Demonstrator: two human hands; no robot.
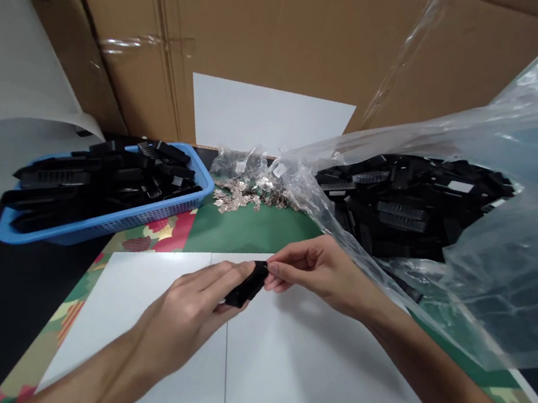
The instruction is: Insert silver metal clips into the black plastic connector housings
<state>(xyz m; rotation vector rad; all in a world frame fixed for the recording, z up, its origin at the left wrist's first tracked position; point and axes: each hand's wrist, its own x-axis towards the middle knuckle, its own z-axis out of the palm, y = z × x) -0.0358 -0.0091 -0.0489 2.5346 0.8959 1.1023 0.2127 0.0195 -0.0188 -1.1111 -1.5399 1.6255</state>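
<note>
A small black plastic part, oblong and hollow-looking, is held tilted above the white board. My left hand grips it from the left, fingers over the top and thumb beneath. At its right end my right hand is closed in a pinch, its fingertips touching or almost touching the part. Whatever those fingertips hold is hidden. Beyond the hands lies a loose pile of small shiny metal pieces on the green surface.
At the back left stands a blue basket heaped with black plastic parts. To the right, an open clear plastic bag holds more black parts. A cardboard wall rises behind, with a white sheet leaning on it.
</note>
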